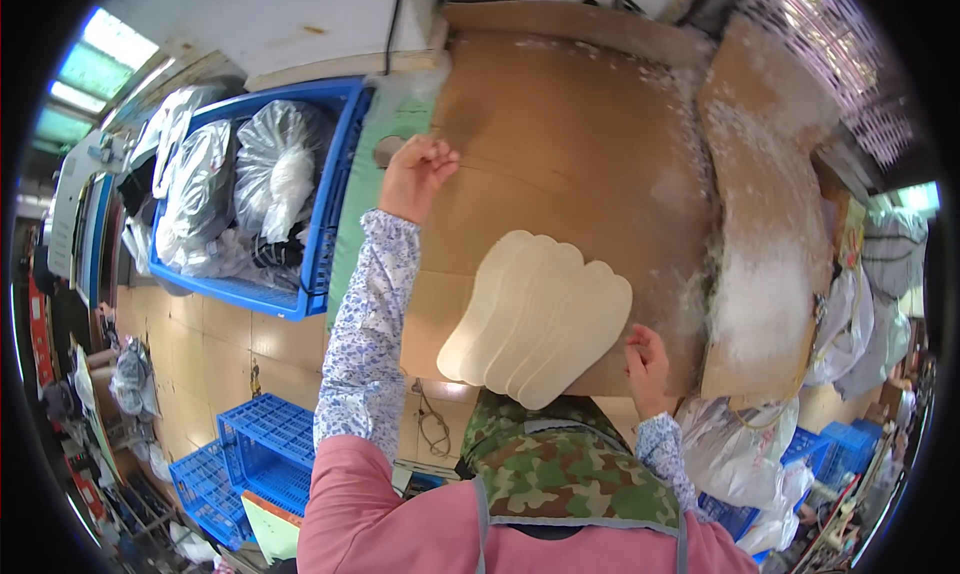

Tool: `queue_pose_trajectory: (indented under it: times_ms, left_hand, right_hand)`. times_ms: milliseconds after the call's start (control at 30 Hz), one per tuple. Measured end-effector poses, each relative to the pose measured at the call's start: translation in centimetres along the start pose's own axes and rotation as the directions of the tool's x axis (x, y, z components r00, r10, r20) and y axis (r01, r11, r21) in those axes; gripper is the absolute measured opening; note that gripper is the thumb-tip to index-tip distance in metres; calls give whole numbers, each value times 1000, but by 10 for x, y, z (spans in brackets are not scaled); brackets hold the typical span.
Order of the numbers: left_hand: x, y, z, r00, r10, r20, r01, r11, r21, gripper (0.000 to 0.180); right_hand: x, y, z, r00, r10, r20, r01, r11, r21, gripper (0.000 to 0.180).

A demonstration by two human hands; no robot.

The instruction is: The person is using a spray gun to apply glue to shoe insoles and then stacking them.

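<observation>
Several cream insoles (540, 314) lie overlapping in a fan on the brown cardboard (600, 104) covering the table, their narrow ends toward me. My left hand (420, 178) is beyond them on the left, over the cardboard's left edge. Its fingers are drawn together, and whether anything small is between them is hidden. Close to the rightmost insole, by the near edge, my right hand (648, 362) has its fingers curled in; I cannot make out anything in them. A faint thin line on the cardboard starts near my left fingertips; crease or thread, I cannot tell.
A blue crate (335, 204) of clear plastic bags stands left, beside a green strip (350, 229) with a round disc (388, 151). White-dusted cardboard (760, 224) rises at right. Blue baskets (270, 439) sit lower left; white bags (740, 454) are lower right.
</observation>
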State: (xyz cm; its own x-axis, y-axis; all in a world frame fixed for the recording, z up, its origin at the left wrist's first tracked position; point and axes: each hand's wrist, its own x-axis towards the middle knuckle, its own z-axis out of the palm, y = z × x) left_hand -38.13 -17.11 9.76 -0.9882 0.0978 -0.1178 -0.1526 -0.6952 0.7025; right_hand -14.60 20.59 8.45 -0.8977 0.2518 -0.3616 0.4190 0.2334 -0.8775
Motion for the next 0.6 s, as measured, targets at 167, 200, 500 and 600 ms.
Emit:
queue_pose_trajectory:
  times_ms: [167, 200, 500, 600]
  left_hand:
    - [10, -82, 133, 997, -66, 27, 65, 997, 40, 14]
    - [8, -101, 151, 995, -33, 98, 16, 986, 167, 15]
    - [-6, -238, 294, 954, -238, 180, 173, 933, 317, 14]
    - [-21, -265, 329, 974, -215, 74, 176, 918, 355, 14]
  right_hand:
    - [9, 4, -24, 996, -61, 65, 53, 992, 115, 33]
    - [13, 6, -32, 994, -80, 77, 69, 987, 146, 32]
    - [55, 18, -167, 962, -258, 90, 244, 960, 138, 28]
    - [67, 26, -200, 958, -249, 140, 219, 955, 200, 28]
